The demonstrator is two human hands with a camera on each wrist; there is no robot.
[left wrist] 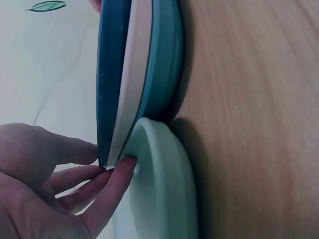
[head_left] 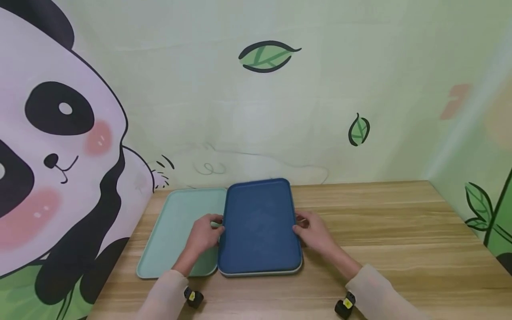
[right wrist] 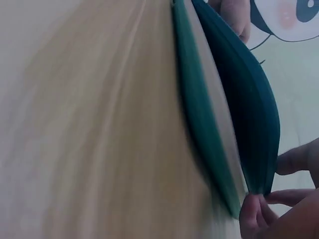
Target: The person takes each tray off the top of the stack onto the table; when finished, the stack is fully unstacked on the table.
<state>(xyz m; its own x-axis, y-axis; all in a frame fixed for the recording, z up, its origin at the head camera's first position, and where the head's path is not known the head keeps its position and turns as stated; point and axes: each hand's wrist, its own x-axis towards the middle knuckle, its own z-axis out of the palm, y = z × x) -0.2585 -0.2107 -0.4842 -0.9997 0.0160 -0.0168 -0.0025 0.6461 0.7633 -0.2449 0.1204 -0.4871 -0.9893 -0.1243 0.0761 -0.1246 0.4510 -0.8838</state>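
A dark blue tray [head_left: 260, 226] lies uppermost on a stack of trays. Beneath it, the left wrist view shows the edges of a pale pinkish-white tray [left wrist: 134, 64] and a teal tray [left wrist: 167, 55]. My left hand [head_left: 203, 233] pinches the blue tray's left long edge, thumb on the rim and fingers lower down. Opposite, my right hand [head_left: 314, 233] grips the right edge between thumb and fingertips. A gap opens between the blue tray and the pale one in the right wrist view. Left of the stack, touching or nearly so, is a mint-green tray [head_left: 172, 240].
All the trays rest on a wood-grain table [head_left: 380, 222], whose surface stretches off to the right. Behind it stands a pale green wall [head_left: 192, 89] printed with leaves and a large panda [head_left: 60, 133]. Both sleeves carry a small black wrist device [head_left: 194, 297].
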